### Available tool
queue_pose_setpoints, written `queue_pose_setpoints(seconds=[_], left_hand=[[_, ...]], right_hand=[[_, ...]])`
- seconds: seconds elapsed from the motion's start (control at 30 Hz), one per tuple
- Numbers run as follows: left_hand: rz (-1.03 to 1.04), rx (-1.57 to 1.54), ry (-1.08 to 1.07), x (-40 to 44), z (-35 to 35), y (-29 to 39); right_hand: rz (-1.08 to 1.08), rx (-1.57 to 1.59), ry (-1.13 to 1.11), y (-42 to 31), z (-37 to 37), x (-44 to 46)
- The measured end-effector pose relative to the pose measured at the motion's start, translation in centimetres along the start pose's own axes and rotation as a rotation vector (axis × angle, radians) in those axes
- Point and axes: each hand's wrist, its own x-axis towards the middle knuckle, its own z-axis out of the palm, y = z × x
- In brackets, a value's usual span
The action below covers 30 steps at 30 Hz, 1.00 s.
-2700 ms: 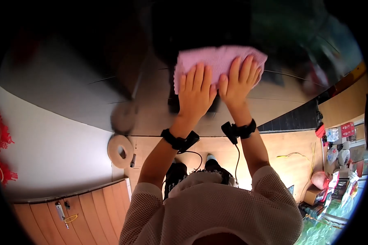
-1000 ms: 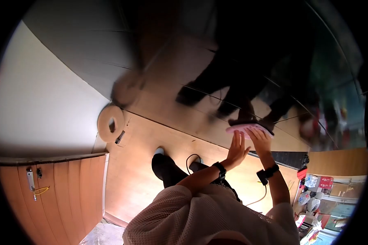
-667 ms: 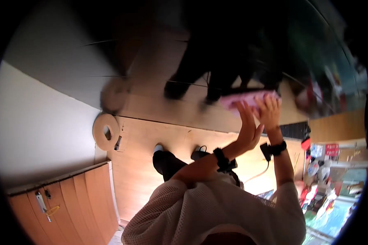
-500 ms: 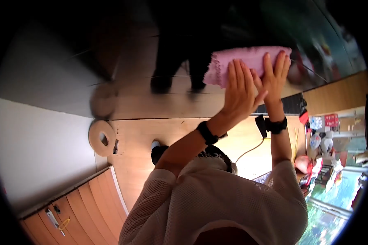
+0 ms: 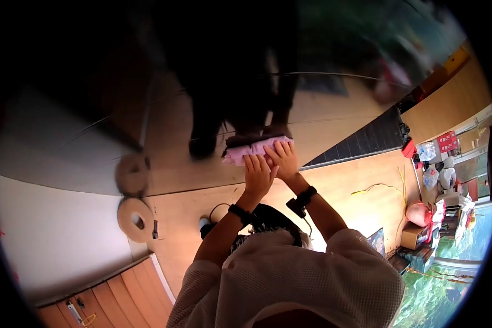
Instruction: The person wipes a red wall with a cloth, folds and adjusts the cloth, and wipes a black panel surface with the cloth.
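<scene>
A folded pink cloth [image 5: 257, 148] lies against a dark, glossy surface [image 5: 202, 177] that mirrors the floor and dark legs. My left hand [image 5: 258, 174] presses its fingers on the cloth's lower middle edge. Right beside it, my right hand [image 5: 283, 159] holds the cloth's right part, fingers laid over it. The two hands meet near the thumbs. Each wrist wears a black band with a small box, and a cable hangs there.
A round tan object with a hole [image 5: 136, 220] stands by the white wall [image 5: 54, 229] at the left. Wooden panelling [image 5: 115, 295] is at the lower left. Boxes and bags, including a red bag [image 5: 419, 214], stand by the window at the right. A yellow cord [image 5: 380, 186] lies on the floor.
Both hands and the pink cloth have moved left and down across the glossy surface since half a second ago. Earlier they went from the centre to the right. The view has turned too.
</scene>
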Motion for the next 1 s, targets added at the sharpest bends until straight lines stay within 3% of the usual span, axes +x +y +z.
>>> queue_pose_setpoints(seconds=[0.1, 0.27, 0.33, 0.4, 0.47, 0.57, 0.6, 0.77, 0.9, 0.93, 0.97, 1.0], left_hand=[[-0.094, -0.085, 0.033, 2.3, -1.7, 2.9], [-0.063, -0.232, 0.203, 11.3, -11.5, 8.6], [-0.001, -0.117, 0.34, 13.0, -12.6, 8.9], [0.025, -0.15, 0.261, 12.4, -10.4, 8.2], [0.054, -0.105, 0.27, 11.2, -8.3, 7.9], [0.04, -0.198, 0.065, 7.1, -3.1, 7.3], [0.092, -0.175, 0.095, 5.2, -0.7, 7.1], [0.12, -0.272, -0.014, 3.4, 0.2, 6.8], [0.173, -0.234, 0.085, 6.0, -3.3, 7.5], [0.196, -0.217, 0.134, 7.6, -5.2, 7.8], [0.22, -0.198, 0.195, 9.6, -7.3, 8.1], [0.235, -0.193, 0.256, 11.6, -9.6, 8.5]], right_hand=[[-0.092, 0.017, 0.069, 1.7, -4.2, 2.9], [-0.043, -0.056, 0.4, 5.6, -13.4, 11.0], [-0.036, -0.08, 0.477, 6.1, -13.7, 12.0], [-0.07, -0.134, 0.541, 7.1, -11.2, 10.5], [-0.083, -0.153, 0.519, 8.6, -7.3, 6.1], [0.079, -0.055, 0.317, 8.4, -1.2, -2.1], [0.124, -0.039, 0.215, 7.8, -0.5, -4.0], [0.221, -0.011, -0.156, 5.7, -4.4, -4.9], [0.209, -0.036, 0.046, 6.6, -5.6, -1.8], [0.149, -0.171, 0.055, 7.4, -6.3, 0.0], [0.17, -0.12, 0.283, 6.9, -8.8, 3.6], [0.178, -0.146, 0.375, 6.7, -11.3, 6.8]])
